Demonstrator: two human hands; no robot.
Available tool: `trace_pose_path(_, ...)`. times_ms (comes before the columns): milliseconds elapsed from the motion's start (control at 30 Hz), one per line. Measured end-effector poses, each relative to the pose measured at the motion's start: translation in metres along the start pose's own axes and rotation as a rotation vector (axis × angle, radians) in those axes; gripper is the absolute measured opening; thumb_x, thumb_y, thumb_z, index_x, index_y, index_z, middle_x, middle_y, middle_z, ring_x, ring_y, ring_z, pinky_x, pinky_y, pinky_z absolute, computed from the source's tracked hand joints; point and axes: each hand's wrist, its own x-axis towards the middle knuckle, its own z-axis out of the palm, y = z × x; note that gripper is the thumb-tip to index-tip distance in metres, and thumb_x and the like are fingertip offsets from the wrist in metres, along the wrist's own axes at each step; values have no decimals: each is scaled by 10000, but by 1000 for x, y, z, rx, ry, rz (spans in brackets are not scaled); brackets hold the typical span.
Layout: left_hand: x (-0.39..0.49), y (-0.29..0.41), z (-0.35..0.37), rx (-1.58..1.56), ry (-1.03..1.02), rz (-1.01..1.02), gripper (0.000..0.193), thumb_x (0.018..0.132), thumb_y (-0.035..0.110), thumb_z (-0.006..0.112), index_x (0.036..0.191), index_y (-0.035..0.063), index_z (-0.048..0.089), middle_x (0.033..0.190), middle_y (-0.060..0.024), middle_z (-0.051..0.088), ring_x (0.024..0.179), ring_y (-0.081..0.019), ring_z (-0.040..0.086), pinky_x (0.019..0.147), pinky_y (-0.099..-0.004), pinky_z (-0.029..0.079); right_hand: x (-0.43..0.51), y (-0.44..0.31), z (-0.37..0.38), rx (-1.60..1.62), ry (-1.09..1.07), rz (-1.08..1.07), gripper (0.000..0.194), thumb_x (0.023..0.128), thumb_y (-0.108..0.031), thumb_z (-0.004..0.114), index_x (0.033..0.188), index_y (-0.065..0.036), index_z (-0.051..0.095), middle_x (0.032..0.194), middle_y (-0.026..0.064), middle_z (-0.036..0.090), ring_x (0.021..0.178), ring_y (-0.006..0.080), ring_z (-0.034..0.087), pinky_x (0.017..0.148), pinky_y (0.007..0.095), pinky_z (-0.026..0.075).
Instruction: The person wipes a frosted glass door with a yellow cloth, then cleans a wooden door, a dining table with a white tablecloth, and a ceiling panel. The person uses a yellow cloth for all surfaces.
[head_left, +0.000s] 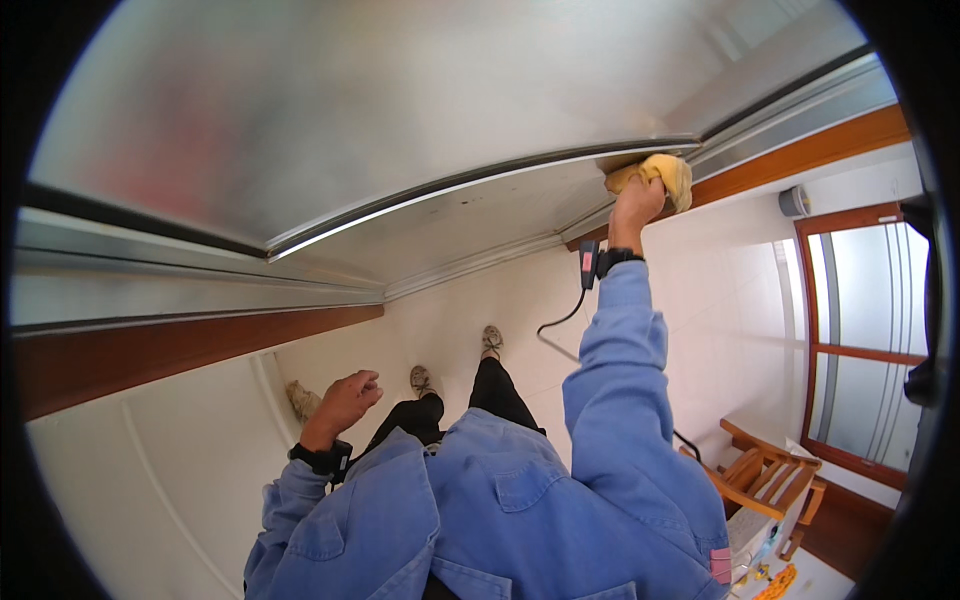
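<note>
My right hand (640, 202), arm stretched out, grips a yellow cloth (667, 176) against the frame of a frosted glass door panel (450, 97), near the panel's lower right corner beside an orange-brown wooden trim (810, 154). A dark band with a small box and a cable sits at that wrist. My left hand (346, 401) hangs in the air at the lower left, holding nothing, its fingers loosely bent. It also wears a dark wristband.
A wooden chair (772, 480) stands at the lower right, near a red-brown framed door with frosted panes (862, 345). A crumpled beige item (301, 401) lies by the wall behind my left hand. Pale tiled floor (450, 330) lies under my shoes.
</note>
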Motion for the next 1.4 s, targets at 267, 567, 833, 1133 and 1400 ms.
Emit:
trace_pose_path(267, -3, -1, 0, 90, -121, -7, 411, 925, 276, 662, 1228, 2, 620, 1104, -181, 717, 995, -301, 705, 875, -374, 545, -143, 1, 8, 5, -467, -35, 170, 828, -76, 648, 959, 27, 677, 905, 228, 682, 899, 413, 641, 854, 438, 492)
trace_pose_path(567, 5, 18, -2, 68, -75, 29, 417, 916, 285, 672, 1228, 13, 624, 1097, -181, 717, 985, -301, 706, 860, -370, 550, -10, -9, -13, 92, -68, 188, 217, 867, -67, 615, 1020, 84, 642, 1030, 200, 692, 932, 348, 658, 870, 414, 499)
trace_pose_path(833, 30, 39, 8, 132, -150, 63, 408, 928, 253, 672, 1245, 3, 614, 1107, -173, 714, 986, -267, 703, 854, -348, 546, -165, -33, 12, 90, -487, 5, 363, 882, -25, 624, 1239, 34, 596, 1222, 211, 632, 1149, 359, 607, 1019, 414, 447)
trace_pose_path(1133, 21, 28, -5, 100, -81, 26, 405, 934, 253, 665, 1250, 7, 615, 1115, -169, 713, 996, -263, 699, 853, -348, 547, -53, -31, -2, 149, -57, 112, 283, 854, -32, 639, 1105, 90, 595, 1064, 231, 662, 979, 393, 636, 922, 444, 476)
trace_pose_path(1400, 16, 13, -9, 72, -93, 118, 403, 922, 272, 658, 1225, 8, 623, 1091, -174, 713, 994, -288, 695, 856, -363, 543, -194, -86, 3, 319, -480, -30, 343, 860, 3, 672, 1193, 42, 599, 1213, 138, 626, 1105, 231, 589, 1035, 367, 433)
